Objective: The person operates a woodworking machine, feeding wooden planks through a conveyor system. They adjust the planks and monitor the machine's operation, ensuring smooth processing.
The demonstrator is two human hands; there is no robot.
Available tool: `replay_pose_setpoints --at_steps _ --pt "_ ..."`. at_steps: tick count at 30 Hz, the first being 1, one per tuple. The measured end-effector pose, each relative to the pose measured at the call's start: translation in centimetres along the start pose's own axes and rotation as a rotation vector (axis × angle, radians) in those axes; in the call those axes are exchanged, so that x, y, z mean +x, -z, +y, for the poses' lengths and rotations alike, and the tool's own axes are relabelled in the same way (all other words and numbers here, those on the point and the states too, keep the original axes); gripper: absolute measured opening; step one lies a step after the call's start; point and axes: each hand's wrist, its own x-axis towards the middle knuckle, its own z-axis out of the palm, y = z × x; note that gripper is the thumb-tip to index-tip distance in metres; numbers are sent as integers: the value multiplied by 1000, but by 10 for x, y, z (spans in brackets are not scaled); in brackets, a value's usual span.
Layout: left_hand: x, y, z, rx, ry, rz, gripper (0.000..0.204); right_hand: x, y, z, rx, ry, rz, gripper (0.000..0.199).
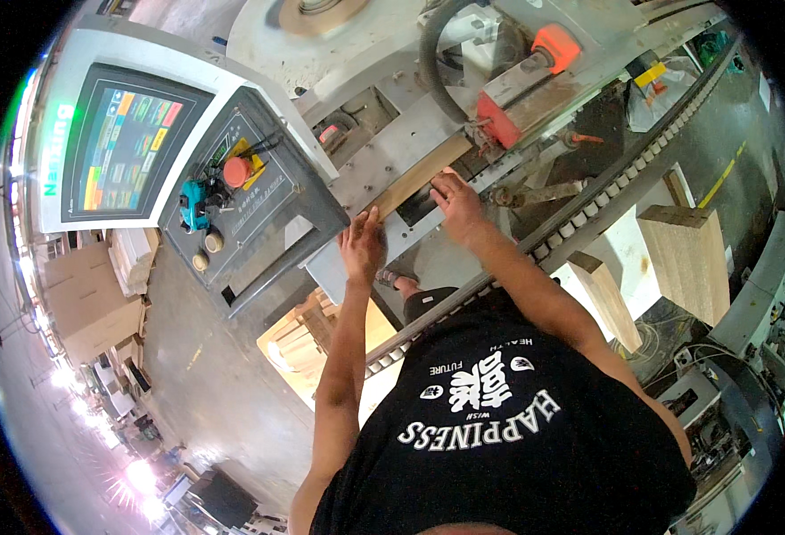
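Note:
A narrow wooden strip (423,174) lies along the metal bed (370,169) of a machine, its far end by a red-ended clamp block (499,120). My left hand (363,245) grips the strip's near left end, fingers close together on the wood. Further along, my right hand (457,207) has its fingers curled in at the strip's near edge, beside a dark opening (419,207) in the bed. The undersides of both hands' grips are hidden.
At left stands a control panel with a lit screen (134,147), a red knob (237,171) and a teal device (193,205). A ridged chain rail (588,209) curves past my right arm. Wooden blocks (682,259) stand at right; stacked boards (325,334) sit below left.

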Motion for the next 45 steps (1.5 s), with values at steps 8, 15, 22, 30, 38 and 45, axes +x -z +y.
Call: replay_pose_setpoints --at_steps 8,15,22,30,38,45 --pt "36 -18 46 5 -24 25 56 -3 6 -31 51 92 51 80" --pt "73 -43 95 -38 -28 39 56 -37 45 -37 -238 85 -143 75" --pt "115 -58 137 -160 3 64 40 -122 96 -104 -776 339 -61 61" --pt "100 -62 112 -289 -36 163 20 -296 201 -215 -2225 160 336 116" --pt "12 -15 147 -682 284 126 10 -350 296 -175 -2059 -514 499 135" --pt "8 24 142 -1554 757 101 23 -352 285 -180 -2043 -290 509 62"
